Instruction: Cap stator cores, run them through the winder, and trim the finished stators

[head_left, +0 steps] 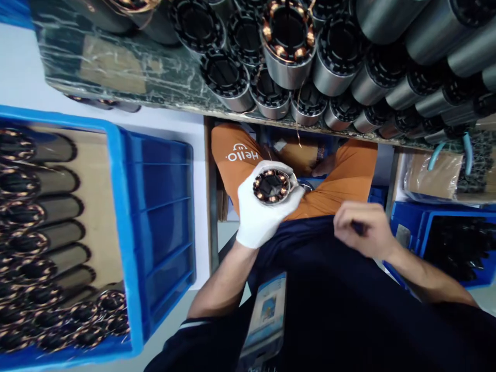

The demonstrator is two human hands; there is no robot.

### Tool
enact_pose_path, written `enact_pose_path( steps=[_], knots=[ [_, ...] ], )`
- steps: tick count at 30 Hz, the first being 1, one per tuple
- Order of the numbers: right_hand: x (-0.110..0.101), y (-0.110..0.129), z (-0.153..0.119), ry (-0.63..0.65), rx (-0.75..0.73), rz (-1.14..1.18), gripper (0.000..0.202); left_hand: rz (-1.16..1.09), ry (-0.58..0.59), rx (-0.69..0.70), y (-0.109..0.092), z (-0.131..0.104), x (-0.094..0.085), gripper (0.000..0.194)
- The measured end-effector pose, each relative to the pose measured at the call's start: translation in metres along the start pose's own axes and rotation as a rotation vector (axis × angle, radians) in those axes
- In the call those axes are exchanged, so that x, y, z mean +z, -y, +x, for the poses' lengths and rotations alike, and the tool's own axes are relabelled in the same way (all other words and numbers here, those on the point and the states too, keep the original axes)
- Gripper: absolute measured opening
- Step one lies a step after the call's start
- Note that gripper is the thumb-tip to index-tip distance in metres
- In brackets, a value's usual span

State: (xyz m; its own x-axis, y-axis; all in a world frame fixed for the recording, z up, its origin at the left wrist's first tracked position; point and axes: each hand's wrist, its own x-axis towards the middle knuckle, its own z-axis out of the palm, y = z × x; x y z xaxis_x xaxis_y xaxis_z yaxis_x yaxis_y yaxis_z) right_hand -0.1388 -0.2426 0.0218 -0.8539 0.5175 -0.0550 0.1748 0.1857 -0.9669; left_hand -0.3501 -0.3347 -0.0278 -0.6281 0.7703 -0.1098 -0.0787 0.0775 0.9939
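Note:
My left hand (258,217), in a white glove, is wrapped round a wound metal cylinder (271,187). Its open end faces up and shows a ring of copper coils around a black core. To the right, my bare right hand (362,227) is curled with the fingers bent in, over my dark shirt. Whatever the fingers may pinch is too blurred to make out. The two hands are apart, above my orange trousers.
Metal cylinders (335,67) crowd the green-wrapped bench edge (166,98) ahead; one near has copper coils. At left, a blue crate (120,217) holds several copper-wound cylinders. At right, another blue bin (411,227) holds black parts. Pliers handles (468,150) overhang the bench.

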Motion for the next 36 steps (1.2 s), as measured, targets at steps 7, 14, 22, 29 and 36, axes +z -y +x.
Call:
enact_pose_path(
  steps=[7,14,22,29,36],
  knots=[
    [0.006,0.003,0.069,-0.090,0.161,0.280,0.030,0.303,0.258,0.163,-0.020,-0.019,-0.006,0.077],
    [0.015,-0.001,0.058,-0.215,0.173,0.137,0.038,0.327,0.014,0.284,-0.005,-0.037,0.016,0.044],
    [-0.032,0.003,0.046,-0.473,-0.006,-0.037,0.025,0.169,0.074,0.403,-0.018,-0.026,-0.003,0.038],
    [-0.038,0.019,0.041,0.092,-0.565,-0.750,0.012,0.440,0.206,0.438,-0.039,-0.019,-0.010,0.032],
    [-0.028,0.031,0.040,0.330,-0.082,-0.561,0.054,0.903,0.334,0.649,-0.023,-0.025,-0.013,0.018]
  ],
)
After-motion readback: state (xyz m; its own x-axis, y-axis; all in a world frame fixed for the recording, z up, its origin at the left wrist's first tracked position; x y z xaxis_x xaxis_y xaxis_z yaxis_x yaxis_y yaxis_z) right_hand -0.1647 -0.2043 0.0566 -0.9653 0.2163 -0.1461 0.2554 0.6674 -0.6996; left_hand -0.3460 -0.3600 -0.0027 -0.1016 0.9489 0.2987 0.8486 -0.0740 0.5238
